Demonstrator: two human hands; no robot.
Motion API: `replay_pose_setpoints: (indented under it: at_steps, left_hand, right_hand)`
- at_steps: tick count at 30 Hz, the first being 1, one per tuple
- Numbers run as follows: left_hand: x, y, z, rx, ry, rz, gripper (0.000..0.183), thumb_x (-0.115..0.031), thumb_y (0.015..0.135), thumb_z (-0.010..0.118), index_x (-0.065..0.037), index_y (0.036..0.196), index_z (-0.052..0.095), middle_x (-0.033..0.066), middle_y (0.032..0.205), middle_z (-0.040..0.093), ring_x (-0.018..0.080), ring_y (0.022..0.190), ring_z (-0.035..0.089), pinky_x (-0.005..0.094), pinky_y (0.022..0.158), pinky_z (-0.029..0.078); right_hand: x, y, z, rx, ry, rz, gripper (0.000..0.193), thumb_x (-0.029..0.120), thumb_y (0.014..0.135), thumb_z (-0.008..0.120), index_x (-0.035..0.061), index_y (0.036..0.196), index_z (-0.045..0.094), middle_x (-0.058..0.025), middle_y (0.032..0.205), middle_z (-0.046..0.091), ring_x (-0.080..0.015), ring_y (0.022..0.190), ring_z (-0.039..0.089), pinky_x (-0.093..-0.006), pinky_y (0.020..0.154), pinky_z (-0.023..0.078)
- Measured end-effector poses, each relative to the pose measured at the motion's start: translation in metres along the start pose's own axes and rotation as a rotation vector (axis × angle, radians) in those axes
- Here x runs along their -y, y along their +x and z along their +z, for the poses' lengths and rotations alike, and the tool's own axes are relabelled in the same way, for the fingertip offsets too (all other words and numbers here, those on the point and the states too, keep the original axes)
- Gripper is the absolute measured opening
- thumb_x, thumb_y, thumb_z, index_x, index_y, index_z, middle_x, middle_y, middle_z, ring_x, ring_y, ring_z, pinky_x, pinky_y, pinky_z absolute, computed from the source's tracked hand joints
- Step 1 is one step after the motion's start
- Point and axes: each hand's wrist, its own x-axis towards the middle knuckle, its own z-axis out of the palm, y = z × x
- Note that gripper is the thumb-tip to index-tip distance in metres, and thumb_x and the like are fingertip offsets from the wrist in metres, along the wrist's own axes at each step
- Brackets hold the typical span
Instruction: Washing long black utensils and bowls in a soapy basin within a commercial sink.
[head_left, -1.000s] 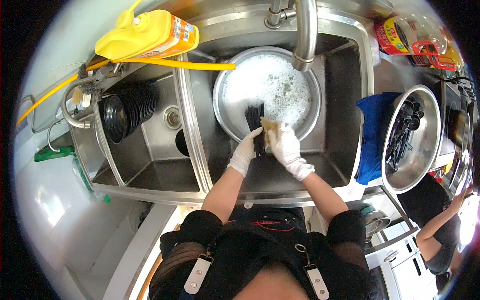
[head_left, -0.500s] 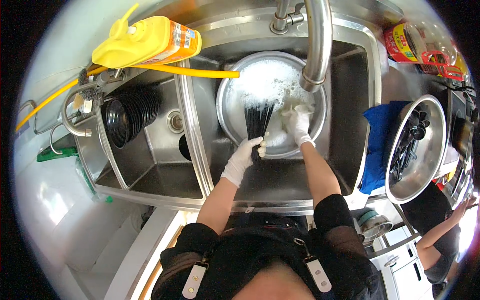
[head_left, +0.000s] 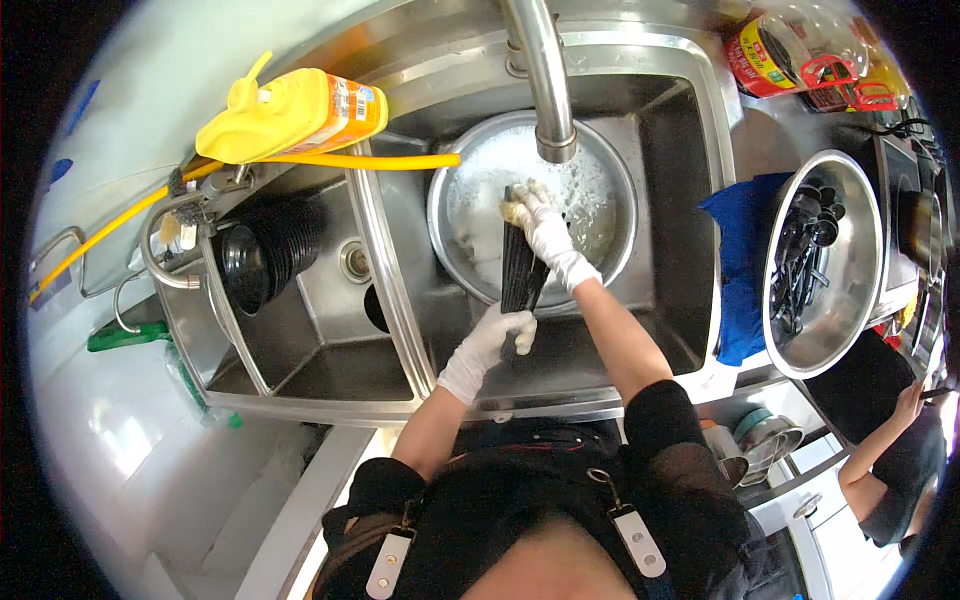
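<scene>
A bundle of black chopsticks (head_left: 521, 265) slants over a round metal basin (head_left: 630, 225) of foamy water. My left hand (head_left: 484, 345), in a white glove, is closed round the near end of the bundle, at the basin's front rim. My right hand (head_left: 545, 232), gloved too, wraps over the upper part of the same chopsticks. Something pale and yellowish shows at its fingers; I cannot make out whether it is a cloth or wet glove. The far tips of the chopsticks lie partly under the right hand.
A metal faucet (head_left: 548, 90) hangs over the basin. A yellow hose (head_left: 400, 161) and yellow pump bottle (head_left: 300, 115) are at the left. Black bowls (head_left: 262, 258) stand stacked in the left sink. Right: a steel bowl (head_left: 855, 290) of black spoons, a blue cloth (head_left: 745, 270), another person (head_left: 885, 480).
My right hand has moved left from the foamy water onto the chopsticks. The bundle has drawn together and been pulled slightly nearer. The whole view has shifted a little.
</scene>
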Motion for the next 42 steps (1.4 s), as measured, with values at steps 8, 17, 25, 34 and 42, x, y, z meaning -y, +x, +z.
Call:
replay_pose_setpoints:
  at_steps: [8,17,25,34,42]
  left_hand:
    - [-0.001,-0.015,0.015,-0.044,0.168,-0.034,0.014,-0.01,0.083,0.062,-0.004,0.079,0.05,0.004,0.058,0.047,0.0137,0.047,0.047,0.0283,0.043,0.039]
    - [-0.014,0.033,-0.056,-0.901,1.596,0.272,0.049,-0.004,0.086,0.049,-0.004,0.134,0.039,0.016,0.076,0.063,0.0239,0.058,0.063,0.0342,0.05,0.051]
    - [0.001,0.074,-0.056,-1.081,2.462,0.281,0.048,-0.006,0.083,0.052,-0.006,0.13,0.049,0.0058,0.067,0.051,0.0172,0.051,0.056,0.0337,0.04,0.048]
    - [0.017,0.074,-0.067,-1.055,2.338,0.248,0.042,-0.01,0.08,0.054,0.009,0.118,0.054,0.0078,0.067,0.06,0.0181,0.055,0.061,0.0325,0.046,0.052]
    - [0.0,0.064,-0.062,-1.046,2.624,0.315,0.032,-0.014,0.079,0.056,0.002,0.107,0.06,0.0042,0.07,0.057,0.0137,0.057,0.059,0.0299,0.044,0.048]
  right_hand:
    - [-0.03,0.022,0.001,-0.001,0.056,-0.028,0.029,0.016,0.09,0.052,0.0002,0.112,0.06,-0.026,0.118,0.055,-0.0415,0.11,0.051,-0.046,0.1,0.037]
    - [-0.129,-0.016,-0.013,0.399,-1.241,-0.014,0.053,0.012,0.088,0.054,0.0138,0.14,0.039,-0.02,0.143,0.036,-0.0345,0.127,0.042,-0.0505,0.109,0.03]
    - [-0.091,-0.041,-0.005,-0.243,0.063,-0.05,0.026,0.008,0.089,0.058,0.0026,0.114,0.062,-0.0115,0.103,0.067,-0.0204,0.095,0.062,-0.0321,0.086,0.048]
    - [-0.1,-0.015,0.016,0.321,-0.562,-0.042,0.037,0.014,0.086,0.053,0.0147,0.123,0.057,-0.0114,0.12,0.059,-0.0307,0.116,0.051,-0.0461,0.1,0.036]
    - [-0.077,-0.039,0.047,0.028,0.014,-0.165,0.03,-0.001,0.077,0.061,0.0082,0.105,0.067,-0.0134,0.103,0.066,-0.0313,0.106,0.059,-0.0396,0.095,0.044]
